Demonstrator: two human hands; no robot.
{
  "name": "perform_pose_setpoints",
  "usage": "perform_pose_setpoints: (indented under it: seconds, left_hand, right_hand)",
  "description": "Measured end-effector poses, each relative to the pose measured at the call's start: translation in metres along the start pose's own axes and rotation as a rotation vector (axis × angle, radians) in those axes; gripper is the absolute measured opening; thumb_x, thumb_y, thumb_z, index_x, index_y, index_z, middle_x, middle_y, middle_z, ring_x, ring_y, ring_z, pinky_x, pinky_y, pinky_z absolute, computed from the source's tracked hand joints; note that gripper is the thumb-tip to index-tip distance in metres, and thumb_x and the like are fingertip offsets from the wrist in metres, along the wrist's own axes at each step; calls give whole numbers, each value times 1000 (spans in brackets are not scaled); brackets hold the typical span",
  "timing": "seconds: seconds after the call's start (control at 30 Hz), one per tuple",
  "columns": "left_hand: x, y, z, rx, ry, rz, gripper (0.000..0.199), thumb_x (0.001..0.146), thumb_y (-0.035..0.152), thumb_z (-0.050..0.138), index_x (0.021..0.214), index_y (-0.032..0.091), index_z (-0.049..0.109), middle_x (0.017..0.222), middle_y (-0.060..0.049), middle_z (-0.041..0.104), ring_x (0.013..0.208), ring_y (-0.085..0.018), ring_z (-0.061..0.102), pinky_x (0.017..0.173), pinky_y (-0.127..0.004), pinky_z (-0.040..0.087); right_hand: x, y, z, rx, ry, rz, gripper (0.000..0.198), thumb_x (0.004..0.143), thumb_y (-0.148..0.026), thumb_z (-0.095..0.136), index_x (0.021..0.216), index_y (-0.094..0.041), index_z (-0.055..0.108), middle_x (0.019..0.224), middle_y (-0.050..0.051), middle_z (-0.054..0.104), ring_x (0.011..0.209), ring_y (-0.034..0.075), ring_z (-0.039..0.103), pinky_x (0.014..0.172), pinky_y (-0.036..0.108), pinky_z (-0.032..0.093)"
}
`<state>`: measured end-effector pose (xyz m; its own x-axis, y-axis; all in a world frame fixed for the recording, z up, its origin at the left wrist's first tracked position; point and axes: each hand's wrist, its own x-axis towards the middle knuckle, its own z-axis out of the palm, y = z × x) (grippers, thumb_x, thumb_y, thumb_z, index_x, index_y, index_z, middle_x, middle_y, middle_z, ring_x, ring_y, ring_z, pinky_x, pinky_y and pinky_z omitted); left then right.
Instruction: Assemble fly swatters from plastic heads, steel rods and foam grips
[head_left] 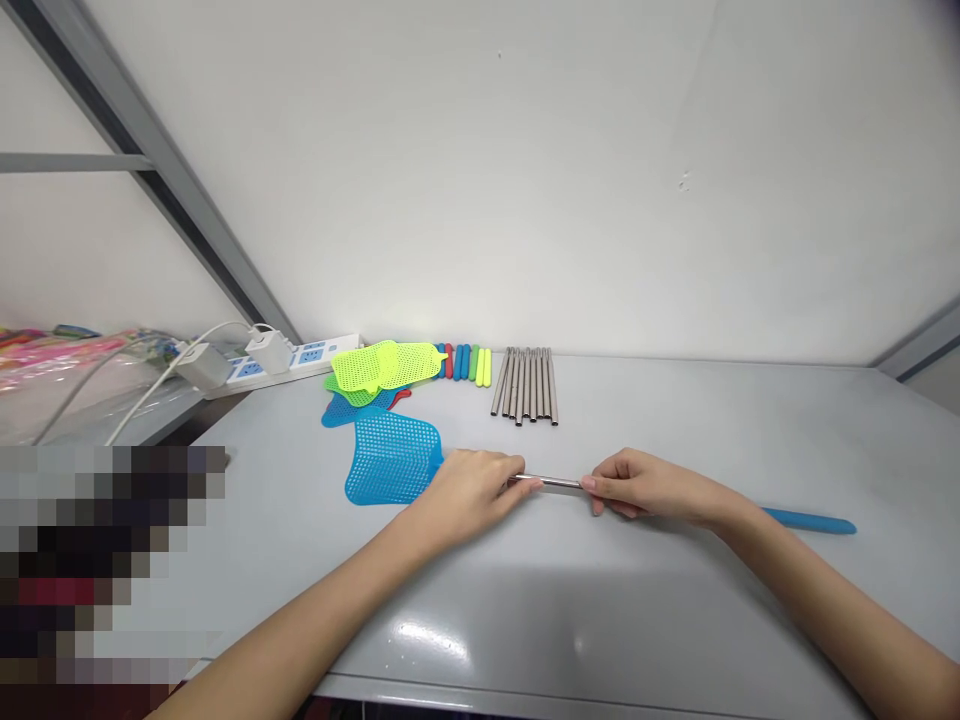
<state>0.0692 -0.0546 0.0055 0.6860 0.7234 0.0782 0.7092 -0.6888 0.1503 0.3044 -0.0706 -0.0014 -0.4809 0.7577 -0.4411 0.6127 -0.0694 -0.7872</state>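
A blue perforated fly swatter head (397,455) sits to the left, its neck running under my left hand (480,490). That hand is closed round one end of a thin metal tube (559,482), in line with the neck; the joint is hidden by my fingers. My right hand (637,485) pinches the tube's other end between thumb and fingers. A blue handle (810,521) sticks out to the right beyond my right wrist. Whether it is joined to the tube is hidden behind the hand.
Yellow (412,365), green and blue swatter heads lie stacked at the back left. Beside them are several coloured handles (472,365) and a row of metal tubes (529,385). A white power strip (300,360) with plugged-in chargers stands at the left; a pixelated area covers the lower left.
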Motion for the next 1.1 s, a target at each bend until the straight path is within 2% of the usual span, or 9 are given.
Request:
perform_pose_setpoints:
  seconds: [0.17,0.37,0.47,0.6,0.67,0.8,0.97,1.1]
  left_hand:
    - [-1,5,0,-4,-34,51,35,89,39,24,77,18,51,71,0,57,60,-11,51,47,-23,24]
    - [0,21,12,111,-60,123,32,90,34,23,79,18,48,76,-1,59,65,-15,54,48,-25,28]
    - [1,24,15,125,-58,109,30,90,33,23,79,18,47,74,-1,59,61,-15,54,47,-25,28]
    - [1,19,10,102,-63,85,32,89,35,22,79,17,46,72,-2,58,60,-16,54,48,-26,29]
    - [1,15,5,93,-64,50,33,89,36,21,78,17,46,71,-3,58,60,-16,54,48,-26,29]
    - [1,10,0,58,-43,2,34,90,35,20,76,18,45,70,-1,58,59,-15,54,48,-25,28]
    - [1,10,3,17,-59,0,35,89,37,20,75,17,46,68,-1,58,57,-14,53,48,-25,29]
    - [0,10,6,21,-50,-10,36,90,37,18,76,17,46,69,-1,58,58,-14,53,49,-24,29]
  right_hand:
    - [-2,-8,4,-27,7,-43,43,77,-52,41,77,-13,59,53,-2,43,46,7,30,45,21,22]
    - [-1,-15,14,-57,-22,-133,34,78,-44,45,68,-13,54,59,-1,47,50,7,34,47,20,26]
    - [-2,-16,12,-69,-48,-141,32,79,-42,44,77,-13,58,61,-1,50,51,7,35,48,20,27]
    - [-10,-16,-5,-40,-153,-89,34,78,-43,46,92,-13,58,72,3,56,52,8,39,50,20,33]
    - [-15,-13,-16,-60,-106,-55,38,78,-47,44,85,-13,59,73,5,57,55,9,41,54,22,35]
    - [-20,-10,-26,64,57,-16,52,82,-55,28,98,-13,56,75,7,59,54,10,42,56,24,37]
    - [-19,-9,-24,48,57,59,54,80,-57,29,97,-13,56,72,7,58,53,10,44,55,25,38]
    - [-21,-4,-31,34,306,143,55,80,-58,27,99,-14,55,73,7,56,54,11,48,57,26,41]
